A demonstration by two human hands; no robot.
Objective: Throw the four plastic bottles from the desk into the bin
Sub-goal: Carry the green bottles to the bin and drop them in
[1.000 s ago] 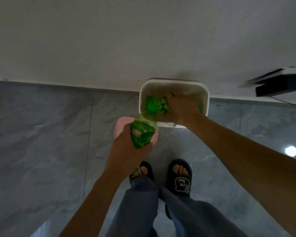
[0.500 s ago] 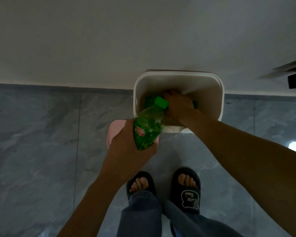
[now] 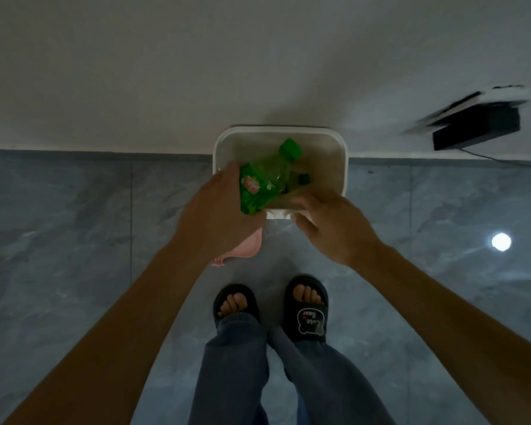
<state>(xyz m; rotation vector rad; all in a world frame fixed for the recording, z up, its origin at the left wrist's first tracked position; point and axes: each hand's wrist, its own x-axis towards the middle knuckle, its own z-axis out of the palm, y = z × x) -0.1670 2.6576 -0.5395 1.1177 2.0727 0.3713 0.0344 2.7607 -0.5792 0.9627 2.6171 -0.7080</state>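
Observation:
A white bin (image 3: 344, 167) stands on the floor against the wall, seen from above. My left hand (image 3: 218, 210) grips a green plastic bottle (image 3: 265, 176) by its lower body. The bottle tilts over the bin's opening, and its green cap points up and right. Inside the bin a green cap of another bottle (image 3: 304, 178) shows in the dim light. My right hand (image 3: 331, 223) hovers over the bin's near rim with relaxed fingers and holds nothing.
A pink object (image 3: 246, 248) lies on the floor, partly under my left hand. My two feet in black slippers (image 3: 307, 308) stand just before the bin. A dark box (image 3: 475, 130) hangs on the wall at the right. Grey tiled floor spreads to both sides.
My right hand has come out of the bin, empty. My left hand has carried the green bottle forward over the bin's opening.

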